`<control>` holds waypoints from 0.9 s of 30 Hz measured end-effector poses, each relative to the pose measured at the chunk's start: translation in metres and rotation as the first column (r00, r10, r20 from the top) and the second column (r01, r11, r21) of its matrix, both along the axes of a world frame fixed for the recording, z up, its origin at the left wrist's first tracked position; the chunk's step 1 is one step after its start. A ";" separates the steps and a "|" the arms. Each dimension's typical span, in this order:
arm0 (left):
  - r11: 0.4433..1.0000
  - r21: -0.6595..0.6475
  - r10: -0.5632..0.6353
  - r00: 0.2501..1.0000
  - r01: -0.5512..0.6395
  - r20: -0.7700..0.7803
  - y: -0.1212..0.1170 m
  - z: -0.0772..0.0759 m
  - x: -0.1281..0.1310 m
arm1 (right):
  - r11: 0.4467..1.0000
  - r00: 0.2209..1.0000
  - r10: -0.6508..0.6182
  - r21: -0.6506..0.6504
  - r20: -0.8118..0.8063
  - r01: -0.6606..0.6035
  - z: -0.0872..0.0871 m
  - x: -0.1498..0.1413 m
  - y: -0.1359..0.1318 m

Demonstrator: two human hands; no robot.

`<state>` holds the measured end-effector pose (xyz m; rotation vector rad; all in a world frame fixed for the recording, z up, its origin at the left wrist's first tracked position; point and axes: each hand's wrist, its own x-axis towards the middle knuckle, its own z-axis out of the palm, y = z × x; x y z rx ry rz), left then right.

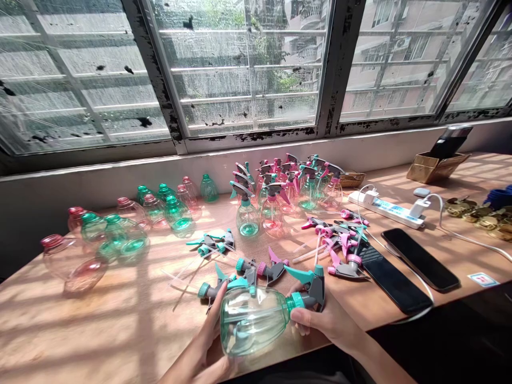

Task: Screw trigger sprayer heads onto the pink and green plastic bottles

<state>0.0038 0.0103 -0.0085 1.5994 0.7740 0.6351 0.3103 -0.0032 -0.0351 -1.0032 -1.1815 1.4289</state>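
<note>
A clear green spray bottle (256,320) lies sideways in the air over the table's front edge, its base to the left. My left hand (212,336) wraps round the base end, fingers partly hidden behind the bottle. At the neck, my right hand (320,317) grips the teal collar (296,301) between thumb and fingers. The grey and teal trigger head (314,285) sits on the neck, and its tube shows inside the bottle. Just behind lie loose trigger heads in teal (218,242) and pink (274,266), with thin clear tubes.
Headless green and pink bottles (178,213) stand at the left. Bottles with trigger heads (274,205) cluster by the window wall. To the right are a pile of heads (340,240), two phones (420,258), a power strip (386,208) with cables and a box (434,162).
</note>
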 end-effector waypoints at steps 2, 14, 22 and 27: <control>1.000 -0.010 0.004 1.000 -0.004 0.011 -0.001 -0.002 0.000 | 1.000 1.000 0.008 -0.003 0.003 -0.008 0.001 0.000 0.000; 0.996 -0.085 0.023 1.000 -0.022 0.015 0.009 -0.026 -0.007 | 1.000 1.000 0.006 -0.011 -0.003 -0.006 0.000 -0.001 0.000; 0.995 -0.094 0.025 1.000 -0.023 0.017 0.006 -0.022 -0.007 | 1.000 1.000 0.018 -0.009 -0.019 -0.018 0.001 -0.001 0.000; 0.996 -0.074 0.058 0.998 -0.059 -0.014 0.007 -0.021 -0.008 | 1.000 1.000 0.014 0.001 -0.019 -0.014 0.000 -0.001 0.000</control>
